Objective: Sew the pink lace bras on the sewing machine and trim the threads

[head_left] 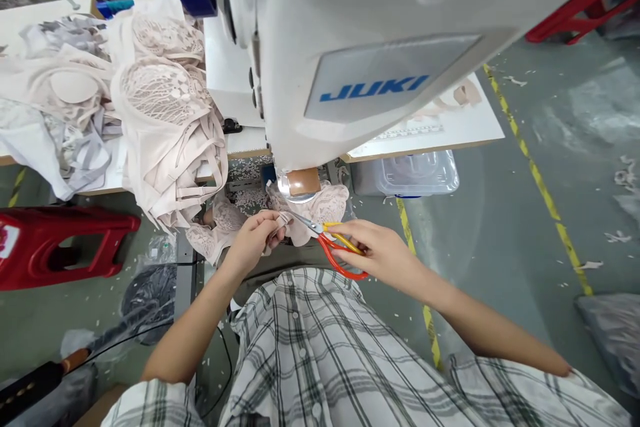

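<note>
My left hand [257,235] is closed, pinching a strap of a pale pink lace bra [333,200] just under the head of the sewing machine [300,80]. The bra hangs on both sides of that hand, with another lace part [227,213] to its left. In my right hand [377,247] is a pair of scissors [327,237] with one red and one yellow handle. Their blades point left, with the tips by the strap at my left fingers. Whether the blades touch the strap I cannot tell.
A heap of beige bras [165,100] lies on the table at the left, partly hanging over its edge. Red stools [65,240] stand at the left and far right. A clear plastic box [420,173] sits below the right table. Scraps lie on the green floor [480,247].
</note>
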Motion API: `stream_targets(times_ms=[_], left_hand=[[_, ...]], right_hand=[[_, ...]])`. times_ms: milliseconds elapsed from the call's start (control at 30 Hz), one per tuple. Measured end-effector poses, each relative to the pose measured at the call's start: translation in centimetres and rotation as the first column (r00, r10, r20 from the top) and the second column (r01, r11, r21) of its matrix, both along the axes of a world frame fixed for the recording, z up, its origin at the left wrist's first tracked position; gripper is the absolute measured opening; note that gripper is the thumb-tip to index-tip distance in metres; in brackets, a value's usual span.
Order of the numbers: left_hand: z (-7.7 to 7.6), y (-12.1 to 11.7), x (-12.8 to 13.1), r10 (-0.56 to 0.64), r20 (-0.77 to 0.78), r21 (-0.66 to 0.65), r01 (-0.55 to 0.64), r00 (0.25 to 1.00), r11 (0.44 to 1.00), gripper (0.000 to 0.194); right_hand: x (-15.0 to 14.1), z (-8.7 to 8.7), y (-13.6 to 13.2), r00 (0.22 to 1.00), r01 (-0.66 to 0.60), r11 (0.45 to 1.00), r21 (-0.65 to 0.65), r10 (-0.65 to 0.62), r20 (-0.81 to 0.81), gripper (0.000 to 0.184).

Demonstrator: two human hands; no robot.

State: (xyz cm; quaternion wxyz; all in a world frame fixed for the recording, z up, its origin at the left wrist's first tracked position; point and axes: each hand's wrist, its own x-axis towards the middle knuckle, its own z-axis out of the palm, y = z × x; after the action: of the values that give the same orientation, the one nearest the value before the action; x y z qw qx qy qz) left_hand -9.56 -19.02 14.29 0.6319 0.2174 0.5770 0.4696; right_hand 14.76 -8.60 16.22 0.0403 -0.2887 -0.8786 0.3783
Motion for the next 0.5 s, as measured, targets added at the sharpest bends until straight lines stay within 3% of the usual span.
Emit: stream_targets(times_ms=[100,233,500], left_hand=[[-0.3,-0.3,-0.3,0.063,0.102,-0.009,-0.063,0.993,0.998,0.023],[-0.1,-0.4,-0.3,0.156,0.122,0.010,-0.159,0.980,0.987,0.034],[0.8,-0.5,0.2,0.176,-0.119,0.041,-0.172,0.977,0.984,0.031]], right_hand=[[0.5,0.0,-0.4,0.996,0.078,0.994,-0.076,-0.081,-0.027,0.037],[0.1,-0.3,-1.0,0.998,0.049,0.991,-0.123,-0.053,-0.024,0.047],[-3.0,-0.7,-1.2,0.997,0.044,0.990,-0.134,-0.051,-0.054,0.044]])
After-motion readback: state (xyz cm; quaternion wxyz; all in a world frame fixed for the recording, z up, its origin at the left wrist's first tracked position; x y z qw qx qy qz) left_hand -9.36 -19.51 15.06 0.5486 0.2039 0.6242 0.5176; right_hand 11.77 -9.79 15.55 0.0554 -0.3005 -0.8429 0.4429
